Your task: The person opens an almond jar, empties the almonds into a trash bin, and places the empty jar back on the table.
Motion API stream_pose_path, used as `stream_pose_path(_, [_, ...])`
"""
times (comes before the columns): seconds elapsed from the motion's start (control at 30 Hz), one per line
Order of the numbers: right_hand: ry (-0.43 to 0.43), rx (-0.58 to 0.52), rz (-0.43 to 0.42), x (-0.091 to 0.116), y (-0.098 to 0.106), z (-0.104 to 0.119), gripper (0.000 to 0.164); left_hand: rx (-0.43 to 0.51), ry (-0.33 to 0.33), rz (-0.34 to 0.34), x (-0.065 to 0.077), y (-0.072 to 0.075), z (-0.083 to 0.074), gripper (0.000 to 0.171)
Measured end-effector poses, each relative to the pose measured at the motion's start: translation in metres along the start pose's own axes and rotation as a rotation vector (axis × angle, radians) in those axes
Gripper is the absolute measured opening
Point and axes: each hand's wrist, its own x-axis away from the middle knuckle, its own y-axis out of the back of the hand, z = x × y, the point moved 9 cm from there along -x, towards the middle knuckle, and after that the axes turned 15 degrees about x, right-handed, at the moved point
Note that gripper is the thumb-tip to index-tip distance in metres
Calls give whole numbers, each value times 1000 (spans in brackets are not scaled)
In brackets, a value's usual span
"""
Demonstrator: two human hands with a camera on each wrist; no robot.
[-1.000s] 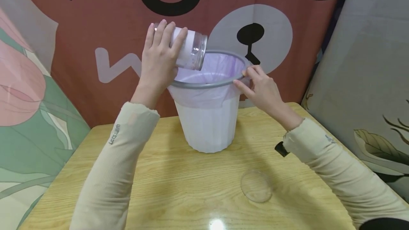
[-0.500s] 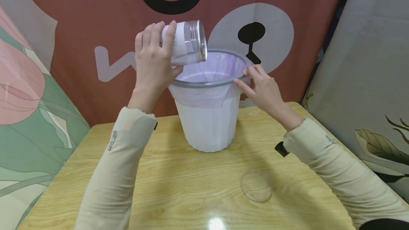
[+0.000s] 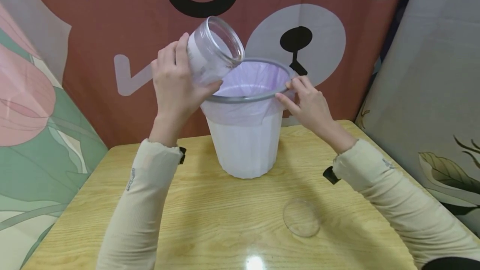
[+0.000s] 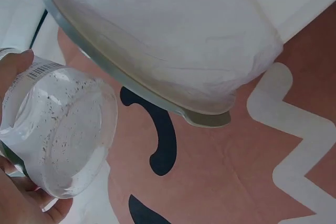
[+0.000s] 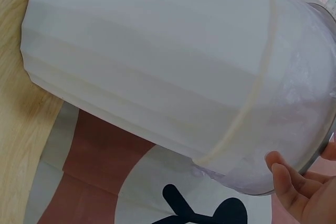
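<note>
My left hand [image 3: 174, 80] grips a clear, lidless jar [image 3: 213, 53] with a white label. The jar is tilted, its mouth facing up and right, above the left side of the bin's rim. Small dark specks cling to the jar's bottom [image 4: 73, 135] in the left wrist view. On the table stands a white ribbed trash bin [image 3: 245, 149], lined with a pale purple bag [image 3: 258, 76] folded out under a grey rim ring [image 3: 243, 99]. My right hand [image 3: 309, 103] pinches that ring at its right side, thumb in front; in the right wrist view its fingertips [image 5: 274, 158] lie against the bag.
A clear round lid [image 3: 301, 218] lies flat on the wooden table [image 3: 210, 220], in front of the bin and to the right. Behind the table hangs a printed cloth [image 3: 131, 20]; another patterned cloth [image 3: 427, 74] borders the right side.
My left hand has moved a little left and turned the jar, so its mouth swings from facing right and down to facing up and right. The right hand stays at the rim.
</note>
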Motion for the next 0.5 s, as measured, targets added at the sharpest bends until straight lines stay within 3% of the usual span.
stream_pose_path(0.13, [4,-1,-6,0,1,1,30,48,41,-11,3,5,2,90])
stream_pose_path(0.3, [4,-2,-6,0,1,1,30,138,142,-10,8,9,9,89])
stream_pose_path(0.5, [-5,-10,-2,0,0,0,30,168,222,-16,17,13,12,86])
